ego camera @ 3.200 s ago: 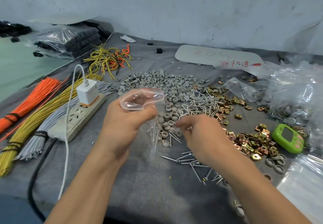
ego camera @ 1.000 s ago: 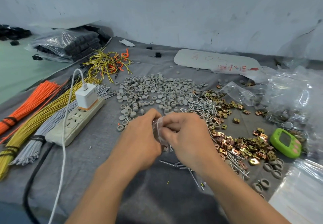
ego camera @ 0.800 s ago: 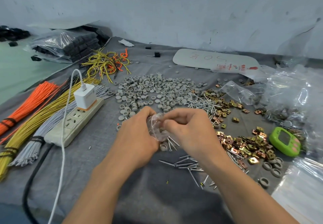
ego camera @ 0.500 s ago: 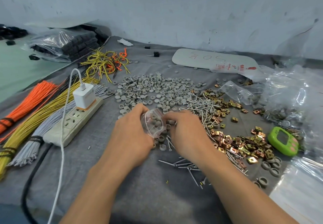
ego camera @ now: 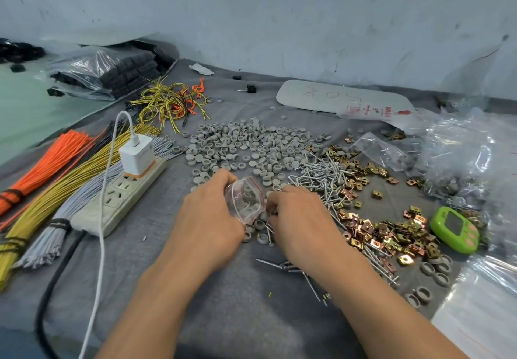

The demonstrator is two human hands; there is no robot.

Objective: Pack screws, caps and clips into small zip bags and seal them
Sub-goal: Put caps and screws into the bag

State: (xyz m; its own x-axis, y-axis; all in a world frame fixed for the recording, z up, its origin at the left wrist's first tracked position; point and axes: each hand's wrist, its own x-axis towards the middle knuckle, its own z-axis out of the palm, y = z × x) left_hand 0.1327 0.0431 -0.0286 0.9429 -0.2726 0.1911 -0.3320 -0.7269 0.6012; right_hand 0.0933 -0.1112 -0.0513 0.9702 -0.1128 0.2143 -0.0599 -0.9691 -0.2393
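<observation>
My left hand (ego camera: 208, 218) holds a small clear zip bag (ego camera: 246, 200) with a red strip at its mouth, low over the grey cloth. Grey caps show through the bag. My right hand (ego camera: 300, 218) lies just right of the bag with its fingers curled down among loose caps and screws; what they hold is hidden. A wide heap of grey caps (ego camera: 251, 146) lies beyond the hands. Silver screws (ego camera: 321, 175) are piled to the right of it, and brass clips (ego camera: 386, 232) spread further right.
A white power strip (ego camera: 120, 196) with a charger and cable lies at left, beside orange, yellow and grey wire bundles (ego camera: 50, 188). A green timer (ego camera: 454, 231) and clear plastic bags (ego camera: 461, 162) sit at right. Loose screws (ego camera: 291, 267) lie under my right wrist.
Both hands have lowered the bag from in front of me to the cloth by the caps. Earlier the bag held only screws; grey caps are now in it.
</observation>
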